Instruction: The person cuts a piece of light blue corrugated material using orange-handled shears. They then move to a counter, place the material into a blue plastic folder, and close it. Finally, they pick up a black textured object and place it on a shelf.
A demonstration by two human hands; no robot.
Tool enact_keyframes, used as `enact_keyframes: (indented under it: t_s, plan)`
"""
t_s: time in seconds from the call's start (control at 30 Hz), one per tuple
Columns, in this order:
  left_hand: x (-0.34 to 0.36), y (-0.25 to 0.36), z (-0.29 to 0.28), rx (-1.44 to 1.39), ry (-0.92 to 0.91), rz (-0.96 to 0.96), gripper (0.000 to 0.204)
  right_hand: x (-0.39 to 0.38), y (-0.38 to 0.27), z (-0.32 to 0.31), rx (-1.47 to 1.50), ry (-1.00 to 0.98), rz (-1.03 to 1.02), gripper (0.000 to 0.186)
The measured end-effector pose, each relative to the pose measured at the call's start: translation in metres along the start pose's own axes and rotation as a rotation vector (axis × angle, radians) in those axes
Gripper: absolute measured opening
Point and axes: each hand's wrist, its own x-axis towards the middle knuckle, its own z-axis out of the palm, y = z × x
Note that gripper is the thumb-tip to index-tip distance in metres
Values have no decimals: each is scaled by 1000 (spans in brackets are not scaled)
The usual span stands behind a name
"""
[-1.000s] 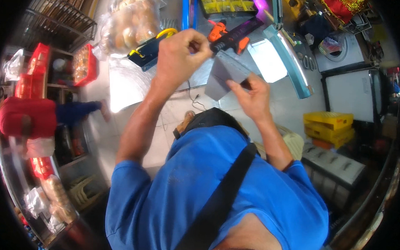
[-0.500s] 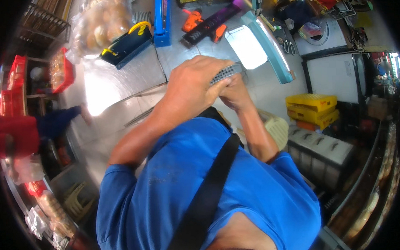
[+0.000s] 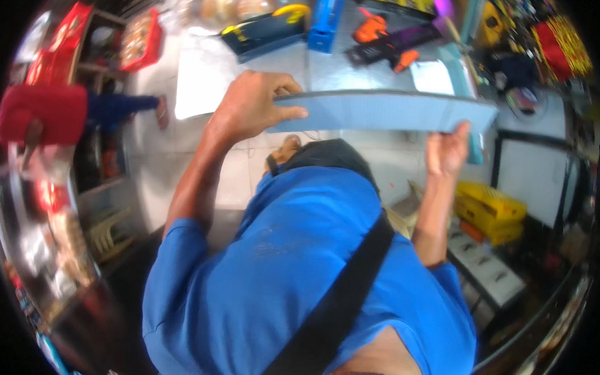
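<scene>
A long, flat grey-blue strip (image 3: 375, 112) is stretched level across in front of me, between both hands. At its left end, my left hand (image 3: 253, 105) grips it between the thumb below and the curled fingers above. My right hand (image 3: 446, 151) holds the lower edge near the right end, thumb and fingers closed on it. The strip partly covers the metal table (image 3: 347, 73) behind it. On that table lie a dark toolbox (image 3: 266, 34) with a yellow handle, a blue metal tool (image 3: 327, 23), and a dark bar (image 3: 391, 48) beside an orange-handled tool (image 3: 371, 28).
Bagged bread rolls (image 3: 220, 3) sit at the table's far left. Another person (image 3: 45, 116) in red stands at the left, near a red crate (image 3: 141, 40). To the right are yellow crates (image 3: 489, 210) and a white-fronted cabinet (image 3: 528, 175).
My hands, close together around the strip's end before, are now wide apart, and the strip's long side shows. The view has shifted, so the table things appear higher and further right.
</scene>
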Motion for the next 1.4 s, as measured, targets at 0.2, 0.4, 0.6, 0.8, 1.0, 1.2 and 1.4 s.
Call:
enact_keyframes:
  t_s: [0.2, 0.4, 0.6, 0.8, 1.0, 1.2, 1.4]
  plan:
    - [-23, -10, 7, -779, 70, 21, 44, 20, -17, -35, 174, -19, -52, 45]
    - [-37, -2, 40, -1203, 315, -36, 39, 29, -17, -41, 246, 11, -24, 42]
    - [-28, 8, 43, -1133, 431, -13, 41, 24, 0, -36, 165, 99, 9, 45]
    - [-19, 37, 51, -920, 281, 169, 71, 23, 52, -112, 152, 327, 163, 44]
    - [-6, 50, 70, -919, 109, 346, 98, -1, 91, -129, 80, 353, 261, 42]
    - [9, 51, 79, -891, 42, 291, 94, -15, 96, -129, 33, 440, 418, 39]
    - [18, 44, 98, -962, 104, 277, 94, -26, 98, -134, -32, 609, 522, 35]
